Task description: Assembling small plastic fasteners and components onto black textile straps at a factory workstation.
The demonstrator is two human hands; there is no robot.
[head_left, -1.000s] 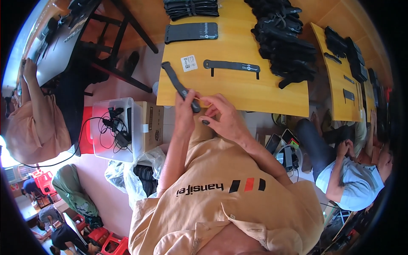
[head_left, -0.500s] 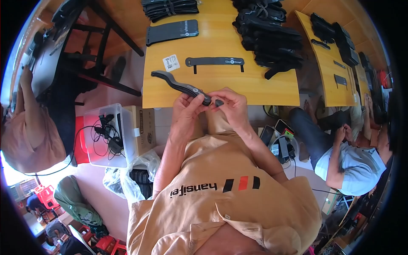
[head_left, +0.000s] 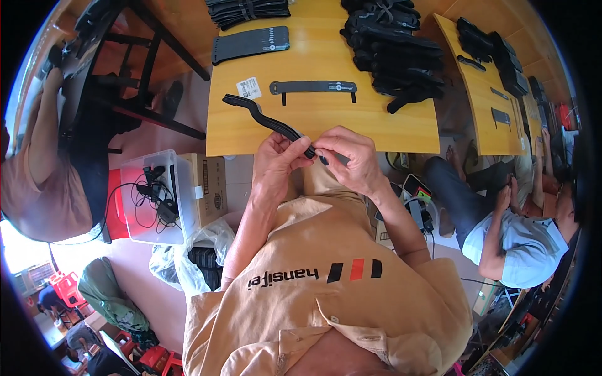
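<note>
My left hand [head_left: 276, 161] is closed around a black folded strap [head_left: 266, 120], near its close end. The rest of the strap bends up and left above the table edge. My right hand [head_left: 352, 161] pinches a small dark tip beside that end; whether the tip belongs to the strap I cannot tell. Ahead on the yellow table [head_left: 389, 135] lies a flat dark grey strap [head_left: 313, 87] with two short black tabs hanging from it. Left of it sits a white printed label [head_left: 249, 88], partly under the held strap's line.
A wider dark grey band [head_left: 251, 45] lies at the table's far left, with stacked black straps [head_left: 248, 11] behind. A heap of black straps [head_left: 401, 56] fills the right side. A clear bin [head_left: 153, 200] with cables stands at left. Another person [head_left: 517, 232] sits at right.
The held strap has rolled, so its printed face no longer shows. My right hand has turned and moved slightly right, knuckles higher. The whole view has shifted a little.
</note>
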